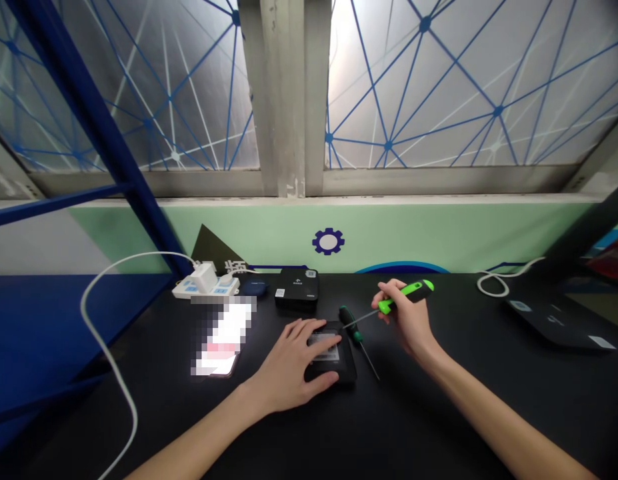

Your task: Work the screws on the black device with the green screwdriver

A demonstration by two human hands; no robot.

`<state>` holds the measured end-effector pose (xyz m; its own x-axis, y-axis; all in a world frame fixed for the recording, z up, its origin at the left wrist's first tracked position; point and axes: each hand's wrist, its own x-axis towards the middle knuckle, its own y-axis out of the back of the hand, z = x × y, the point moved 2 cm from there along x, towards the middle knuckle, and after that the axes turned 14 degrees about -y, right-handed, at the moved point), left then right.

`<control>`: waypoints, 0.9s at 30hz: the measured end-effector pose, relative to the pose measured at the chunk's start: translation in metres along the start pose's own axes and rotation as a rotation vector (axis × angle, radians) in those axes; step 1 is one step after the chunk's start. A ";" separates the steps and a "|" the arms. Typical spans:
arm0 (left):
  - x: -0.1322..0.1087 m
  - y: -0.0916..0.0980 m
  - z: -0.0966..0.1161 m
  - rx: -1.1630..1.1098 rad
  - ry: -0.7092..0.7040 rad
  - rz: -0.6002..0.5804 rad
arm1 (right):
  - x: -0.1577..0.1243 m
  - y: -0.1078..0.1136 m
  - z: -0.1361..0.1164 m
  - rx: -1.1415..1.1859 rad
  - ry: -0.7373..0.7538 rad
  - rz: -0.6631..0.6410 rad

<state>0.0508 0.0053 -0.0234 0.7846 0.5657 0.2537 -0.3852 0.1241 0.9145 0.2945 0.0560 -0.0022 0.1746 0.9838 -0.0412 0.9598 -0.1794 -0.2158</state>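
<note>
My left hand (299, 363) lies with its fingers spread over a black box-shaped device (346, 367) that has a pale label on top. In my right hand (406, 323) is a screwdriver with a bright green and black handle (413, 293). Its thin shaft points down to the left, and the tip is at the far right corner of the device; whether it touches cannot be made out. A second screwdriver with a dark green handle (351, 324) lies just right of the device, passing under the first one's shaft.
Behind the device sits another black box (297, 288). At the left are a lit phone (226, 337), a white power strip (189, 291), a dark blue object (255, 288) and a looping white cable (109, 357). A flat black device (559, 327) lies far right.
</note>
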 end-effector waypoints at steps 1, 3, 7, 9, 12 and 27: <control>-0.001 0.000 -0.001 -0.014 0.003 0.009 | 0.000 0.001 -0.001 0.005 0.006 0.000; -0.002 0.000 -0.003 -0.055 0.018 0.041 | 0.000 0.001 -0.001 0.006 0.012 -0.017; -0.006 -0.001 -0.014 -0.082 0.118 0.127 | -0.002 0.001 -0.001 -0.027 0.021 -0.056; -0.008 -0.002 -0.019 -0.053 0.152 0.132 | -0.003 0.000 -0.001 -0.052 0.032 -0.066; -0.010 -0.003 -0.022 -0.017 0.157 0.112 | -0.006 -0.002 -0.001 -0.085 0.049 -0.096; -0.011 -0.004 -0.023 0.076 0.175 0.116 | -0.012 -0.054 -0.035 -0.533 0.128 -0.287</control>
<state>0.0328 0.0174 -0.0369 0.6385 0.7062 0.3059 -0.4251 -0.0078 0.9051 0.2482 0.0542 0.0442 -0.1133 0.9911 0.0705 0.9444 0.0854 0.3174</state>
